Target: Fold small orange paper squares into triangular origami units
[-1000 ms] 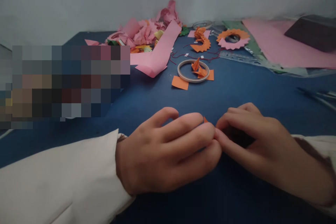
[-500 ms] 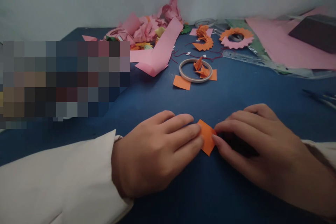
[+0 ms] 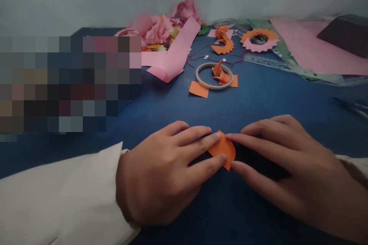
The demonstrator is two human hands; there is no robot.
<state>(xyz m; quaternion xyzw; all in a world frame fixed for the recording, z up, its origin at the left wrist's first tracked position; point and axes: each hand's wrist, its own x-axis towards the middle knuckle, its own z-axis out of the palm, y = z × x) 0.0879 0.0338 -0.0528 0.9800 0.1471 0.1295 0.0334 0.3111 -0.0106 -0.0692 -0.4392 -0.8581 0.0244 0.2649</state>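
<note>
A small orange paper square [image 3: 222, 148] lies on the blue table [image 3: 258, 99] near the front edge, curled up between my two hands. My left hand [image 3: 166, 168] rests on the table with its fingertips pinching the paper's left side. From the right, my right hand [image 3: 287, 168] holds the other side with its fingertips. Both wrists wear white sleeves.
A tape ring [image 3: 214, 76] with orange folded bits stands mid-table, an orange scrap [image 3: 199, 89] beside it. Pink paper strips and scraps [image 3: 166, 46] pile at the back. Orange and pink paper rosettes [image 3: 258, 40], pink sheets [image 3: 316, 49] and scissors [image 3: 352, 106] lie to the right.
The orange paper, almost hidden between my fingers a second ago, is now exposed and curling upward. My left hand has drawn back slightly.
</note>
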